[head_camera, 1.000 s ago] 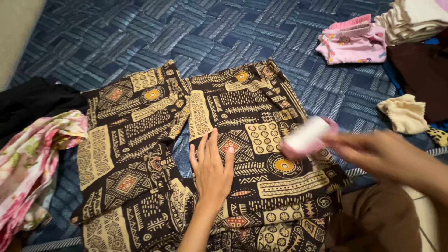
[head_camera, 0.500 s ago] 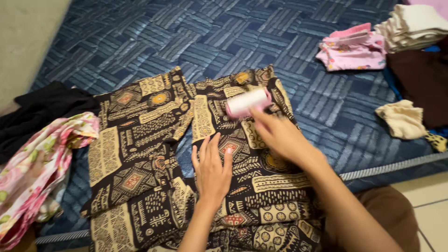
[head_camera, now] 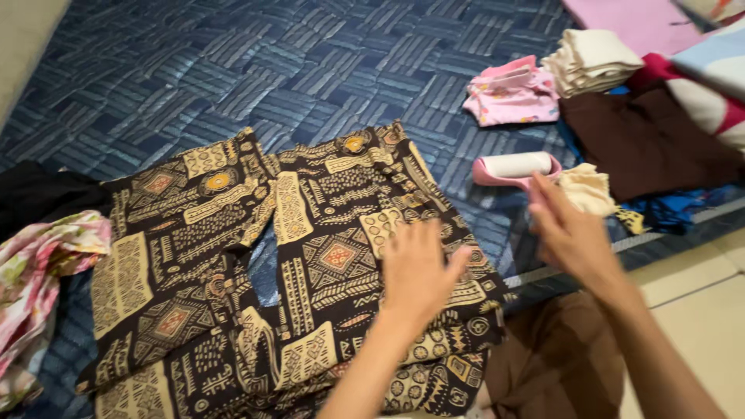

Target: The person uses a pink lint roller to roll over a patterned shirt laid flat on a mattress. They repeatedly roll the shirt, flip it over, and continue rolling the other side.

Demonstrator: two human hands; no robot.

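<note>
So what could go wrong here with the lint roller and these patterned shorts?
The lint roller lies on the mattress right by the cream cloth; its sticky sheet could grab that cloth. The right hand is beside the handle, so a careless grab might drag the cloth along. The left hand presses the patterned shorts and could bunch them.

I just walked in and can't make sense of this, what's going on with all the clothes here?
A person kneels at a blue patterned mattress with black-and-tan printed trousers spread flat on it. Their left hand presses flat on the right trouser leg, while the right hand is at the handle of a pink lint roller lying on the mattress beside the trousers; whether the grip is closed is blurred. Folded clothes are stacked at upper right.
</note>
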